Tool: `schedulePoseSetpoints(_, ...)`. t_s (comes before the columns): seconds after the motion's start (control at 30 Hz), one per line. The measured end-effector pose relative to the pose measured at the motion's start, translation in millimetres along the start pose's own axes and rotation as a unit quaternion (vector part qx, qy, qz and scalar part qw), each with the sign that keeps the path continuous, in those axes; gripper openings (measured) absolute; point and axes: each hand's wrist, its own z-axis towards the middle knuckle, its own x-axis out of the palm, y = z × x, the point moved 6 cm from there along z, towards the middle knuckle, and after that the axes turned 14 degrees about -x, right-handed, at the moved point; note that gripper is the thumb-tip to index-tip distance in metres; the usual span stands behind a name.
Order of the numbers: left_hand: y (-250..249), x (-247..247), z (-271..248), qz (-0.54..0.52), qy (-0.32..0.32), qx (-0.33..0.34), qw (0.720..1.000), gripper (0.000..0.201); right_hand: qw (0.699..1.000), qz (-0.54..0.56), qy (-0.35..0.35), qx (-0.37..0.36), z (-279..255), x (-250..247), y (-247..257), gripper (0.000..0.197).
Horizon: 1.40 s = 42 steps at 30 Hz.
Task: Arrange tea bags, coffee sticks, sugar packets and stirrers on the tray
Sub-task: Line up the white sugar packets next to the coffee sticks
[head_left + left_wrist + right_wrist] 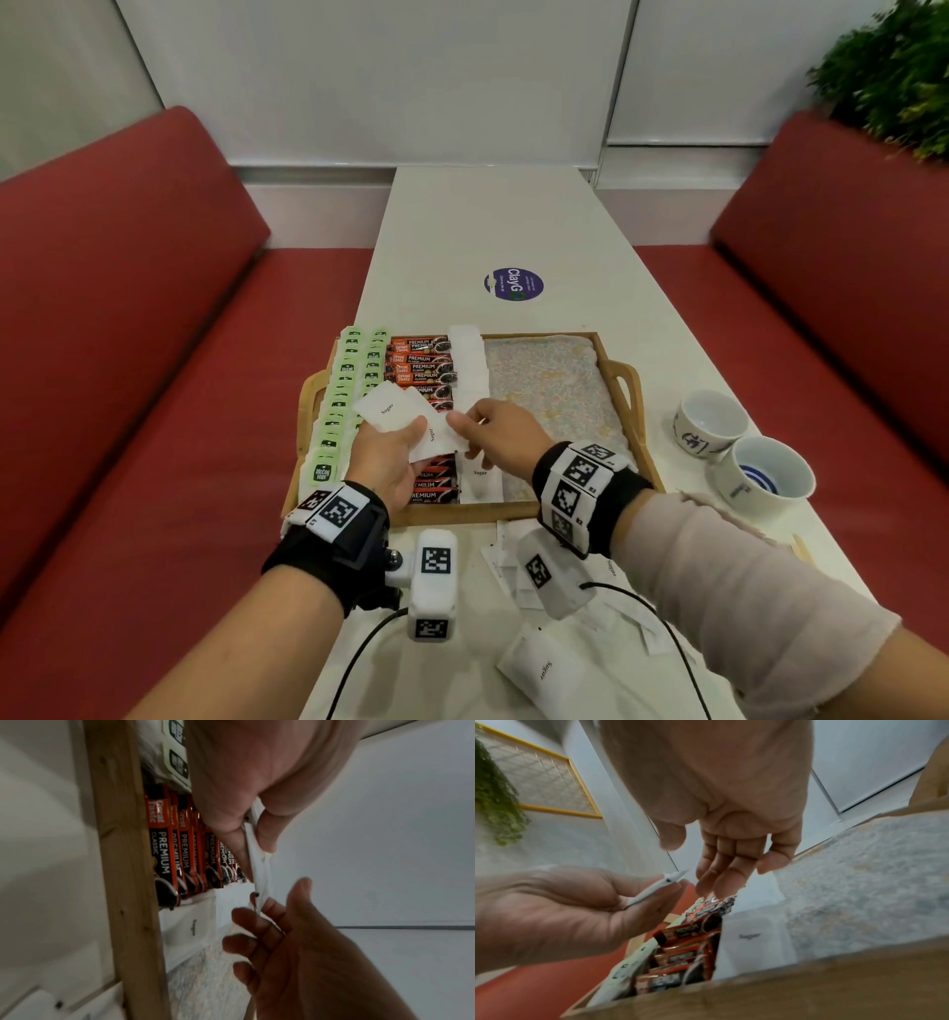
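Fingers (223,817) and thumb of the left hand (390,457) clamped on a small fan of sugar packets (393,408), held in the air above the tray (462,511), over the coffee sticks (423,360). Right hand (506,429) close at 3 o'clock of that fan, fingers straight and a little apart, tips at the edge of the lowest packet, gripping nothing as far as the wrist views show.

On the tray: tea bags (341,390) along the 9 o'clock side, coffee sticks next, then a column of sugar (470,360) running from 12 to 6 o'clock, with bare cloth (549,380) towards 3 o'clock. More loose packets (544,668) on the table at 6 o'clock of the tray. No stirrers to be seen.

Handling, as a judgement: light, thin paper, limp at the edges, loose grains inside, likely to slide against each other in a stack. Best pinched singly at a short end or corner, thumb above and fingertip below, then peeled sideways off the fan and laid flat on the column. Little force needed; harder squeezing likely only to crease or tear.
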Motion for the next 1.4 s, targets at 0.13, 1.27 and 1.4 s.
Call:
schedulePoseSetpoints(0.13, 7, 8, -5, 0.049, 0.026, 0.0, 0.998, 0.042, 0.997, 0.061, -0.053, 0.009, -3, 0, -4, 0.038)
schedulePoseSetpoints(1.27, -23, 49, 16, 0.113, 0.091, -0.014, 0.989, 0.036, 0.985, 0.114, -0.127, 0.036, 28, -60, -26, 0.021)
schedulePoseSetpoints(1.4, -36, 51, 39, 0.093, 0.083, -0.025, 0.992, 0.036, 0.976, 0.097, -0.181, 0.073, 55, -77, -48, 0.024)
